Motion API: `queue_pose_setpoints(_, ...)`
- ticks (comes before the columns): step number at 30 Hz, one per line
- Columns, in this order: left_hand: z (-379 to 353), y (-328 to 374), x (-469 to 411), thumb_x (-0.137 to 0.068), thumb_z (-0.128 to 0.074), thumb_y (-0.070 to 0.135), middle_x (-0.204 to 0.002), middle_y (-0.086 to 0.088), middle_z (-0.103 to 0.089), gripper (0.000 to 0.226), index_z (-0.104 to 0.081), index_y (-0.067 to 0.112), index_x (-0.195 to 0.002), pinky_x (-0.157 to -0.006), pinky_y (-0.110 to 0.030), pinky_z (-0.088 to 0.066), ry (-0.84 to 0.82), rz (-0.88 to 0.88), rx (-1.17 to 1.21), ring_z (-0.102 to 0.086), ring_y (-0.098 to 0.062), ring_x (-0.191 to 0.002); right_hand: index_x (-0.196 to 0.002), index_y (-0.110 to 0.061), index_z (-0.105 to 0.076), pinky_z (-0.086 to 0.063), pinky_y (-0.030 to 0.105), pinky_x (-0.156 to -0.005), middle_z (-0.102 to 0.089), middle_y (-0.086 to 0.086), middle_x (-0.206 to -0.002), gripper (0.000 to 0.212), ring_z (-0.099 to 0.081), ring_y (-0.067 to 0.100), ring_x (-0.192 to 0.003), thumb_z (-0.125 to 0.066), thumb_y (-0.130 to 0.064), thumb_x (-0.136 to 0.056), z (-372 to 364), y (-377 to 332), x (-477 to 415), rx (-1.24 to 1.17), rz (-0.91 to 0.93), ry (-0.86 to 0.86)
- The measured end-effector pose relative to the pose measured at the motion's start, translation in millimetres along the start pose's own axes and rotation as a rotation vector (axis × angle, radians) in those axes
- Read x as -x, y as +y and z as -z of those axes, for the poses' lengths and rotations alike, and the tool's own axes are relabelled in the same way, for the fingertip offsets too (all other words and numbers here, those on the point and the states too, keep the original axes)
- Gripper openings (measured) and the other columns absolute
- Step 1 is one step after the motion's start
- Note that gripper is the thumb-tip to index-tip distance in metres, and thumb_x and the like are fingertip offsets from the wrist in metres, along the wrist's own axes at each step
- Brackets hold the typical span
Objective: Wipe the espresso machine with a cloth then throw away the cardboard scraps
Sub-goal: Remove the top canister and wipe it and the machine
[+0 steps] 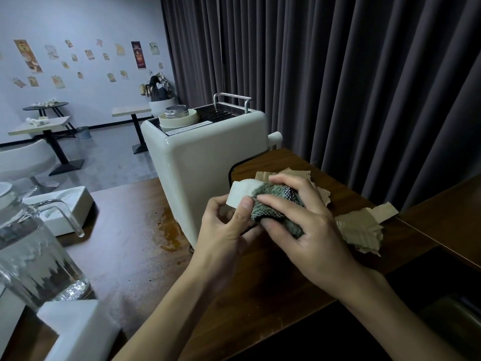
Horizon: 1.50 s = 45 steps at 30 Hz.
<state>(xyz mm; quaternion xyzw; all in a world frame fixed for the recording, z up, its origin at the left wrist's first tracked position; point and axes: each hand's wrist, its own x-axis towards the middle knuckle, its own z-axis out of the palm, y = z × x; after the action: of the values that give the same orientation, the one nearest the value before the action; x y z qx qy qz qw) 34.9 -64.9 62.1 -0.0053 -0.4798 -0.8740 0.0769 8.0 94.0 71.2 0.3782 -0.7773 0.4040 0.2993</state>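
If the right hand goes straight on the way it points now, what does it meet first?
The right hand, cloth leading, would probably meet the espresso machine, its near side; depth is unclear.

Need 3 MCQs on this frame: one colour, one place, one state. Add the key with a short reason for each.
1. Espresso machine body colour?
A) red
B) cream-white
C) black

2. Where do the cardboard scraps lie?
A) on top of the machine
B) on the wooden counter, right of the machine
C) on the floor

3. What state is the cloth in?
A) gripped by both hands
B) lying flat on the counter
C) draped over the machine

Key:
1 B: the shell is glossy cream-white.
2 B: the scraps lie on the brown wood beyond the right hand.
3 A: the left hand pinches its white edge, and the right hand's fingers curl over the green part.
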Motion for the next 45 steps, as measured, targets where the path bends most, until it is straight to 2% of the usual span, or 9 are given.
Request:
queue_pose_setpoints(3,1,1,-1,-0.072,-0.086,0.035,-0.123,-0.024,-0.067,0.069,-0.047,0.01,-0.123,-0.085,-0.038,-0.058,-0.046,0.03,0.014,-0.067,-0.036,-0.114,-0.12,-0.014,-0.068,-0.035,0.026,-0.11,-0.043,0.008,-0.142,0.033,-0.039,0.019,-0.136,-0.061,-0.028,-0.091,-3,0,1,-0.031,-0.01,0.042)
queue_pose_setpoints(8,4,4,-2,-0.059,-0.096,0.028,-0.12,-0.017,-0.07,0.086,-0.046,0.008,-0.127,-0.088,-0.039,-0.058,-0.073,0.048,0.0,-0.066,-0.033,-0.117,-0.121,-0.013,-0.067,-0.041,0.026,-0.106,-0.046,0.013,-0.133,0.03,-0.046,0.022,-0.128,-0.063,-0.013,-0.092,-4,3,2,-0.06,-0.031,0.174)
queue_pose_setpoints(12,8,8,-3,-0.069,-0.086,0.023,-0.122,-0.012,-0.07,0.076,-0.05,0.005,-0.134,-0.09,-0.032,-0.055,-0.126,0.027,-0.131,-0.066,-0.026,-0.114,-0.118,-0.012,-0.069,-0.04,0.02,-0.103,-0.053,0.011,-0.127,0.029,-0.049,0.016,-0.125,-0.06,-0.006,-0.091,-4,1,1,-0.106,-0.055,0.172)
queue_pose_setpoints(17,13,9,-3,-0.064,-0.088,0.014,-0.126,-0.01,-0.068,0.079,-0.051,0.01,-0.134,-0.102,-0.047,-0.052,-0.174,-0.072,-0.292,-0.064,-0.03,-0.119,-0.123,-0.01,-0.066,-0.042,0.017,-0.102,-0.061,0.001,-0.122,0.029,-0.055,0.006,-0.119,-0.053,-0.003,-0.097,-2,4,-6,-0.241,-0.317,0.204)
queue_pose_setpoints(22,11,11,-2,-0.074,-0.08,0.0,-0.132,-0.005,-0.064,0.07,-0.046,0.01,-0.135,-0.097,-0.032,-0.053,-0.215,-0.277,-0.449,-0.059,-0.025,-0.125,-0.127,-0.013,-0.061,-0.039,0.019,-0.105,-0.057,-0.003,-0.133,0.04,-0.05,0.002,-0.126,-0.042,-0.032,-0.097,1,4,-8,-0.62,-0.464,0.122)
queue_pose_setpoints(26,11,14,-4,-0.076,-0.083,0.008,-0.135,-0.007,-0.061,0.073,-0.046,0.019,-0.138,-0.1,-0.041,-0.052,-0.242,-0.388,-0.606,-0.057,-0.029,-0.127,-0.133,-0.018,-0.056,-0.033,0.006,-0.1,-0.048,-0.003,-0.135,0.041,-0.042,-0.007,-0.127,-0.056,-0.032,-0.095,-2,4,-2,-0.41,-0.396,0.069)
queue_pose_setpoints(32,16,17,-4,-0.072,-0.088,0.012,-0.138,-0.003,-0.055,0.073,-0.048,0.022,-0.132,-0.102,-0.049,-0.051,-0.353,-0.466,-0.775,-0.053,-0.033,-0.131,-0.126,-0.018,-0.062,-0.038,0.013,-0.102,-0.055,-0.001,-0.13,0.031,-0.048,0.002,-0.125,-0.053,-0.009,-0.098,2,9,-6,-0.402,-0.367,0.079)
queue_pose_setpoints(39,18,17,-6,-0.075,-0.083,0.035,-0.145,0.031,-0.04,0.066,-0.04,0.036,-0.125,-0.102,-0.016,-0.045,-0.42,-0.529,-1.017,-0.043,-0.003,-0.138,-0.114,-0.012,-0.068,-0.039,0.011,-0.096,-0.058,-0.002,-0.123,0.028,-0.051,0.001,-0.12,-0.048,-0.001,-0.098,12,10,-18,-0.452,-0.316,-0.091)
queue_pose_setpoints(45,21,10,-6,-0.067,-0.091,0.033,-0.131,0.025,-0.056,0.07,-0.046,0.032,-0.121,-0.098,-0.015,-0.046,-0.372,-0.517,-1.037,-0.055,-0.002,-0.125,-0.11,-0.015,-0.071,-0.039,0.019,-0.101,-0.056,-0.005,-0.125,0.026,-0.05,0.014,-0.124,-0.053,-0.01,-0.093,14,4,-15,-0.196,-0.094,-0.163)
